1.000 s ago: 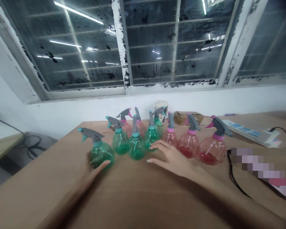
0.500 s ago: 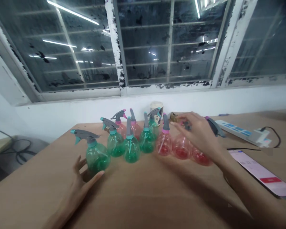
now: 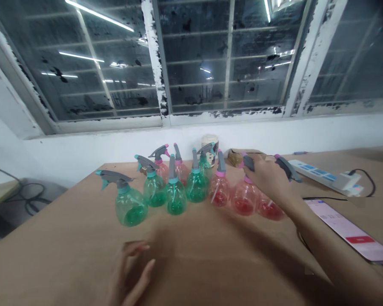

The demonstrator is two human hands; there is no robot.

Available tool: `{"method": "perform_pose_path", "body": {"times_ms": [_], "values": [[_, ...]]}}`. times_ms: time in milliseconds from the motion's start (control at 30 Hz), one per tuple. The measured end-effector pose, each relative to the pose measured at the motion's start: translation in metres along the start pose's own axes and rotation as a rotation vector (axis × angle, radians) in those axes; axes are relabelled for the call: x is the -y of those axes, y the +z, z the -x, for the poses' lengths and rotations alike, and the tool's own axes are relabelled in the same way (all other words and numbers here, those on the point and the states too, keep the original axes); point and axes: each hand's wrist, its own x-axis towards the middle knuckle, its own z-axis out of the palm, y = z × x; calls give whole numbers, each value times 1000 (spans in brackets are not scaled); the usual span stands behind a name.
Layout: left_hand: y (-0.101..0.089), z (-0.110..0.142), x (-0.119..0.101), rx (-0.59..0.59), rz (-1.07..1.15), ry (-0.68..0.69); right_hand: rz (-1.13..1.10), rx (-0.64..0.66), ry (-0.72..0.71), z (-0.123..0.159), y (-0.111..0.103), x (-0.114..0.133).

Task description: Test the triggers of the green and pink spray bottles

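Note:
My right hand (image 3: 271, 176) is closed around the grey spray head of a red spray bottle (image 3: 244, 199), which stands on the table; its fingertips are partly hidden. Beside it, another red spray bottle (image 3: 270, 208) is partly covered by my wrist. My left hand (image 3: 134, 272) hovers low over the front of the table, fingers apart and holding nothing. The nearest bottle to it is a green spray bottle (image 3: 130, 208) at the left end. Between the hands stand a smaller green spray bottle (image 3: 176, 199) and a red spray bottle (image 3: 219, 191), with several others behind.
A patterned paper cup (image 3: 214, 144) and a brown box (image 3: 238, 157) stand by the wall. At the right lie a white power strip (image 3: 319, 172) with a plug, a pen (image 3: 301, 152) and a phone (image 3: 347, 229). Cables (image 3: 32, 195) hang left of the table.
My left hand has drawn away from the left green bottle, toward me and to the right. My right hand has closed over the red bottle's spray head.

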Motion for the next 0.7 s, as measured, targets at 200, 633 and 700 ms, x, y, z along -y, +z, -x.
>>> {"method": "perform_pose_path", "body": {"times_ms": [200,633,700], "values": [[54,14,-44,414,124,217,-153,161,-235,26,-37,2],[112,-26,-101,461,646,143,-490,101,-330,71,-32,62],[113,-31,-100,458,634,144,-549,121,-323,69,-27,61]]}}
